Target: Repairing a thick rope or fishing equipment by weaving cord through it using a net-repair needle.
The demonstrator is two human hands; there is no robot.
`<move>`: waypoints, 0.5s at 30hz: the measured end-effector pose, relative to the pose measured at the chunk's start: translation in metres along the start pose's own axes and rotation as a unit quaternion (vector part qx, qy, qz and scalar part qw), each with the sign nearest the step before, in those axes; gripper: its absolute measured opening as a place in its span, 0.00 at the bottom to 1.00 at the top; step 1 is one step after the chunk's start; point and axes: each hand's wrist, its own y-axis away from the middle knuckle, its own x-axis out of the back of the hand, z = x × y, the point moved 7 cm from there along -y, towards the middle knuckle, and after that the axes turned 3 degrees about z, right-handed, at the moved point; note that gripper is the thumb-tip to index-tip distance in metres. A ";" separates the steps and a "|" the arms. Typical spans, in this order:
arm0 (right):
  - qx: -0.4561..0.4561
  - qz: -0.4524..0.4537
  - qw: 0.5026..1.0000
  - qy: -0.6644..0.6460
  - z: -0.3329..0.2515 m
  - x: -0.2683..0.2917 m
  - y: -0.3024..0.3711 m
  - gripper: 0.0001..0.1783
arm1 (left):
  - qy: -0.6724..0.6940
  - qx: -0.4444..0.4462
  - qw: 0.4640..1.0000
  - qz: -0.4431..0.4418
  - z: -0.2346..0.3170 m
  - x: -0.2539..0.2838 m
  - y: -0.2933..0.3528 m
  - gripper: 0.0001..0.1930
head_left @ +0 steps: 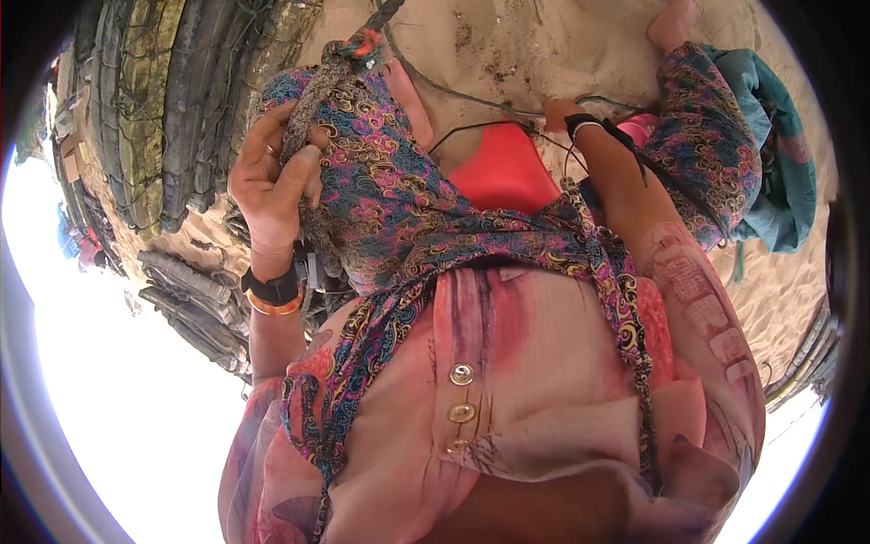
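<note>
My left hand [281,177] is closed around a thick, grey, shaggy rope [313,113] that lies along my left thigh. At the rope's far end, orange and green strands [364,45] show at a knot. My right hand [560,112] is reached forward between my legs, just beyond a red plastic object [512,172], whose kind I cannot make out. A thin dark cord [453,88] runs across the sand to my right hand. The fingers of that hand are mostly hidden, so what they hold does not show.
Long bundles of dark and yellowish netting or floats [149,109] lie stacked at the left. A teal cloth or bag [784,163] sits beside my right leg. Something bright pink [640,129] is near my right wrist. Sand [489,45] lies around my bare feet.
</note>
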 end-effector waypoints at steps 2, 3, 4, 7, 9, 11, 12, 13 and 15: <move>0.008 -0.016 1.000 0.001 0.001 -0.001 0.004 0.17 | 0.002 0.004 1.000 0.001 -0.001 0.001 -0.003 0.21; 0.015 -0.023 1.000 0.001 0.000 -0.002 0.005 0.17 | 0.002 0.000 1.000 0.000 -0.001 0.002 -0.004 0.21; -0.031 0.028 0.999 0.004 0.028 -0.010 -0.006 0.16 | 0.022 -0.013 1.000 -0.013 -0.002 -0.003 -0.008 0.21; -0.235 0.237 0.929 -0.163 0.088 0.030 0.000 0.17 | 0.014 -0.003 1.000 -0.012 -0.002 -0.001 -0.006 0.21; -0.296 0.283 0.884 -0.223 0.119 0.074 0.020 0.17 | 0.017 -0.006 1.000 -0.010 -0.003 0.003 -0.007 0.22; -0.320 0.290 0.896 -0.103 0.148 0.101 0.028 0.13 | 0.020 -0.013 1.000 -0.008 -0.004 0.005 -0.006 0.22; -0.317 0.298 0.895 -0.099 0.163 0.104 0.031 0.13 | 0.019 -0.008 1.000 -0.010 -0.004 0.005 -0.006 0.22; -0.299 0.215 0.927 0.076 0.181 0.094 0.026 0.11 | 0.022 -0.007 1.000 -0.019 -0.003 0.002 -0.007 0.22; -0.259 0.152 0.920 0.253 0.165 0.087 0.002 0.09 | 0.047 -0.031 0.998 -0.005 0.001 0.005 -0.001 0.21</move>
